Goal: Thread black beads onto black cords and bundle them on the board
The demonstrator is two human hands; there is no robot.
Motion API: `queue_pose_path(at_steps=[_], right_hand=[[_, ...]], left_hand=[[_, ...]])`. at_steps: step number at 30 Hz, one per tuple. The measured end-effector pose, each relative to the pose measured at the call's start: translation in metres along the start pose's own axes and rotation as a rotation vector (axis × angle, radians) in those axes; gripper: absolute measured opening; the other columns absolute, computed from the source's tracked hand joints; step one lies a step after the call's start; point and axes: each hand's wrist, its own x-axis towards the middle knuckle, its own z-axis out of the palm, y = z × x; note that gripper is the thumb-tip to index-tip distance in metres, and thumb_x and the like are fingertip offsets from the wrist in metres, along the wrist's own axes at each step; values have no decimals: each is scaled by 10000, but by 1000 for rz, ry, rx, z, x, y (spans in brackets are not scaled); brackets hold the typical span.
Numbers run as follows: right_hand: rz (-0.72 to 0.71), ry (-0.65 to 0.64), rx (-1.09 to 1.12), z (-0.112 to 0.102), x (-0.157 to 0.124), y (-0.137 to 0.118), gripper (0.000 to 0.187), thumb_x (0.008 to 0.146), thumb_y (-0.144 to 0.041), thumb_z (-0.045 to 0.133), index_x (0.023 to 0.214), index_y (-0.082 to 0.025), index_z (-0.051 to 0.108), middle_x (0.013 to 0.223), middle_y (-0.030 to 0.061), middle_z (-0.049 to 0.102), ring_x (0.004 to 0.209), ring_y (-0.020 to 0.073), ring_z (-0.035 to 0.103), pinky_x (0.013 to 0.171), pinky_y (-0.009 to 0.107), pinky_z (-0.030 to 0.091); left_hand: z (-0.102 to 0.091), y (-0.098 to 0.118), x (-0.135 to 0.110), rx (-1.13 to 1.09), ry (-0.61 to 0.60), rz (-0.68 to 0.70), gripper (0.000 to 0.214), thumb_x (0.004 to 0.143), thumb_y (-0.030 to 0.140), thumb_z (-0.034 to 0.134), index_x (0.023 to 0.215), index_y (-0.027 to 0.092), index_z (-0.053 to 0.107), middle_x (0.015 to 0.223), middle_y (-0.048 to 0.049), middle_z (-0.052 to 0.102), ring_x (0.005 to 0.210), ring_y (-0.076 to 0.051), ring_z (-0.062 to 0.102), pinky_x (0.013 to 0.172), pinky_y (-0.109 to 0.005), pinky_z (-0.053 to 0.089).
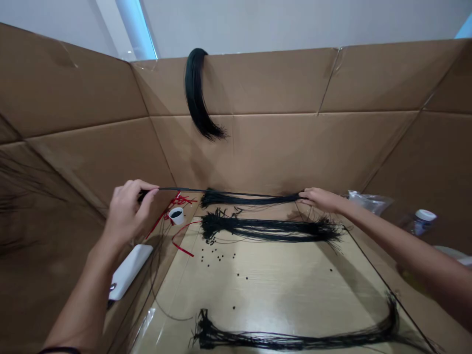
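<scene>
My left hand [129, 209] is closed in a pinch on the left end of some thin black strands [184, 189], stretched almost level above the board. At their other end, the fingers of my right hand [317, 198] are closed on black strands, beside the right end of the far black bundle [243, 198]. Whether my right fingers also grip that far bundle I cannot tell. Just nearer lies a second black bundle [273, 228], knotted or beaded at its left and frayed at its right. Another black bundle [295, 339] lies along the near edge.
Cardboard walls [273, 142] surround the pale board [280, 280], with a black hank [195, 93] hanging over the back one. Small black beads [220, 258] are scattered about. Left are a white cup [176, 216], red ribbon [182, 249] and a white flat object [131, 270]; right, a capped bottle [423, 222].
</scene>
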Motion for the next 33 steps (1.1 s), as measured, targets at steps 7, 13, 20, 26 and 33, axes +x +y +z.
queue_pose_path(at_steps=[7, 13, 20, 26, 33], right_hand=[[100, 47, 46, 27, -4, 5, 473, 1041, -577, 407, 1145, -235, 717, 1220, 179, 738, 1207, 360, 638, 1051, 531, 447], [187, -11, 227, 9, -13, -52, 1251, 672, -754, 847, 1697, -297, 295, 1762, 182, 282, 1630, 495, 149, 1279, 721, 124], [-175, -189, 1056, -30, 23, -170, 619, 845, -632, 828, 1322, -252, 722, 1249, 109, 771, 1225, 313, 695, 1120, 496, 504], [-16, 83, 1049, -43, 44, -153, 710, 944, -880, 447, 700, -227, 583, 687, 29, 639, 655, 187, 591, 674, 355, 489], [231, 498, 907, -101, 43, -80, 682, 868, -886, 578, 681, -261, 379, 577, -55, 336, 555, 137, 283, 549, 310, 194]], left_hand=[[-15, 33, 31, -19, 232, 48, 100, 983, 337, 593, 960, 277, 669, 970, -44, 729, 920, -273, 647, 894, -457, 465], [7, 97, 81, -107, 291, 105, 79, 978, 297, 628, 932, 253, 674, 956, -32, 753, 927, -240, 666, 939, -430, 496], [28, 165, 136, -221, 288, 180, 126, 1059, 365, 581, 1015, 265, 645, 1085, -33, 743, 1104, -256, 676, 1025, -466, 480], [-1, 162, 143, -204, 407, 155, 148, 1092, 351, 547, 1068, 239, 640, 1095, -21, 714, 1021, -174, 671, 962, -394, 499], [-2, 148, 119, -181, 288, 161, 173, 1044, 410, 621, 982, 254, 664, 1022, -3, 742, 993, -205, 693, 956, -409, 506]])
